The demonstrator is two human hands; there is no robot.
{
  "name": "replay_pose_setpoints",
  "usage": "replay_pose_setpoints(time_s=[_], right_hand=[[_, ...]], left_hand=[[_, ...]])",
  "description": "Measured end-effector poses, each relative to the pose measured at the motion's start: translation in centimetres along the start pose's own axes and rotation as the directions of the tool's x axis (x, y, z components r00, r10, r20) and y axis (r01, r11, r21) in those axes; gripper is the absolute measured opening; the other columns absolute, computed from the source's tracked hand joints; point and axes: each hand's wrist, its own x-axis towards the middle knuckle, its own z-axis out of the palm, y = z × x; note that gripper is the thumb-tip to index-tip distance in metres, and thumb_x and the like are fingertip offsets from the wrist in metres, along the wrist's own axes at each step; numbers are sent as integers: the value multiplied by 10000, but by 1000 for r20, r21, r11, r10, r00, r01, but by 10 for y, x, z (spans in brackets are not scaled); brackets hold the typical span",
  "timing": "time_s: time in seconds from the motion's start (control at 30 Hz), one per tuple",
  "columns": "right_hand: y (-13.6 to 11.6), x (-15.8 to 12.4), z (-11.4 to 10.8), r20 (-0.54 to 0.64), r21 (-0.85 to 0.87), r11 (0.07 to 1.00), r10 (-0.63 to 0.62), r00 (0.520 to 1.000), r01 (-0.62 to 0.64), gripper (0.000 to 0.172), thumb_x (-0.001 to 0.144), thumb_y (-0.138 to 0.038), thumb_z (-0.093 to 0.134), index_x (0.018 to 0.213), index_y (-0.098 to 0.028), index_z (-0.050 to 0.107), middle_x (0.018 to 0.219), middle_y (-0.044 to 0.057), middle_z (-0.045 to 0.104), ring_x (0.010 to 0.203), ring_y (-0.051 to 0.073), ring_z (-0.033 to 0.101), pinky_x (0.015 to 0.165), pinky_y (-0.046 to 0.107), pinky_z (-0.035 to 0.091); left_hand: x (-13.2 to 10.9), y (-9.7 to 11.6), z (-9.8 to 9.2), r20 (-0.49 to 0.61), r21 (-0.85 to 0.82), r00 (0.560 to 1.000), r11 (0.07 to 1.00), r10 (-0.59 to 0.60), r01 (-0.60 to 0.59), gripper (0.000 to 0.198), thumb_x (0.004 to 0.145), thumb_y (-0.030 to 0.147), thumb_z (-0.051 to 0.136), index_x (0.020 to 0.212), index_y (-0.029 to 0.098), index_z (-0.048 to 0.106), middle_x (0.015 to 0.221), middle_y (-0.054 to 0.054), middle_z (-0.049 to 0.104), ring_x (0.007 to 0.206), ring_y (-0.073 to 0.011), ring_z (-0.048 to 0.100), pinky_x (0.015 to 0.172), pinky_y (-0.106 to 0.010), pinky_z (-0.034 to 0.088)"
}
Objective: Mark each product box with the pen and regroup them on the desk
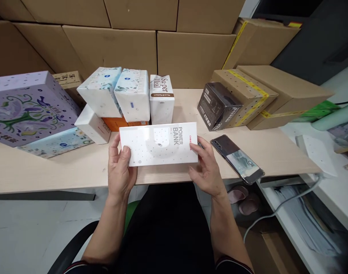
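A white power bank box (159,152), printed "POWER BANK" and sprinkled with small dark specks, is tilted toward me above the table's front edge. My left hand (119,163) grips its left end, thumb on the front face and fingers behind. At the right end, my right hand (205,163) has a fingertip on the printed face, with its thumb below the lower edge. Beyond the box stand two tissue packs (132,93) on orange boxes (111,123), a small white box (94,125) and a white "Super Meal" carton (162,102).
A phone (238,160) with a banknote in its case lies at right on the table (62,171). Behind it are a dark box (216,106) and taped cardboard boxes (245,95). A purple patterned box (28,106) rests at left. Large cartons (111,49) line the back.
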Motion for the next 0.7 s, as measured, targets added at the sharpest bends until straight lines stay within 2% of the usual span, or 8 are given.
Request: replay_pose_setpoints(time_s=[0.1, 0.2, 0.33, 0.4, 0.47, 0.53, 0.6, 0.7], right_hand=[[-4, 0, 0, 0, -140, 986, -95, 996, 94, 898, 817, -78, 575, 1607, -425, 330, 1705, 71, 313, 1570, 365, 378, 1191, 637, 470], [-5, 1, 2, -77, -218, 964, -173, 982, 152, 937, 827, -4, 514, 1613, -467, 299, 1673, 70, 355, 1522, 342, 455, 1171, 615, 492], [1, -1, 3, -171, -189, 970, -184, 968, 151, 853, 869, -17, 515, 1570, -481, 368, 1594, 65, 454, 1465, 326, 522, 1097, 575, 562], [5, -3, 2, -190, -165, 977, -163, 968, 133, 792, 879, -53, 549, 1535, -474, 411, 1566, 68, 478, 1450, 327, 536, 1097, 584, 562], [9, -5, 1, -211, -152, 984, -128, 969, 97, 718, 883, -106, 589, 1497, -453, 455, 1555, 77, 489, 1452, 338, 532, 1123, 611, 537], [11, -5, 0, -238, -119, 991, -95, 967, 68, 638, 896, -178, 627, 1471, -420, 490, 1554, 87, 510, 1464, 347, 522, 1156, 632, 504], [12, -4, -1, -256, -33, 997, -72, 964, 66, 578, 922, -244, 650, 1464, -390, 514, 1539, 90, 556, 1468, 337, 524, 1184, 625, 479], [13, 0, -1, -264, 125, 992, 23, 964, 11, 516, 954, -321, 673, 1455, -351, 552, 1479, 92, 637, 1424, 302, 573, 1180, 570, 494]], left_hand=[[0, 0, -1, -10, -11, 999, 999, -41, 41, 447, 959, 447, 736, 1383, 418, 599, 1465, -1, 650, 1398, -251, 600, 1169, -427, 532], [0, 1, 0, -10, -39, 998, 997, -68, 67, 436, 955, 440, 733, 1374, 413, 617, 1472, 1, 646, 1420, -262, 581, 1179, -436, 524], [0, 4, 1, 37, -95, 997, 993, -64, 68, 411, 932, 382, 728, 1338, 385, 663, 1495, 1, 632, 1475, -284, 525, 1207, -466, 495], [1, 7, 1, 69, -136, 994, 986, -89, 98, 377, 929, 414, 696, 1300, 348, 700, 1512, -13, 622, 1490, -315, 507, 1196, -489, 502], [0, 9, 4, 85, -164, 991, 979, -105, 118, 392, 956, 524, 622, 1273, 316, 725, 1521, -28, 615, 1501, -340, 491, 1190, -509, 501], [-2, 9, 7, 58, -157, 996, 984, -74, 82, 496, 988, 653, 516, 1289, 317, 724, 1513, -26, 621, 1512, -330, 476, 1211, -496, 473], [-4, 6, 9, 16, -121, 999, 992, -27, 29, 586, 993, 741, 445, 1326, 339, 709, 1501, -5, 628, 1512, -297, 473, 1226, -436, 450], [-7, -1, 9, -39, -51, 999, 999, -1, -1, 704, 952, 840, 405, 1395, 361, 671, 1410, -7, 672, 1410, -278, 563, 1128, -364, 520]])
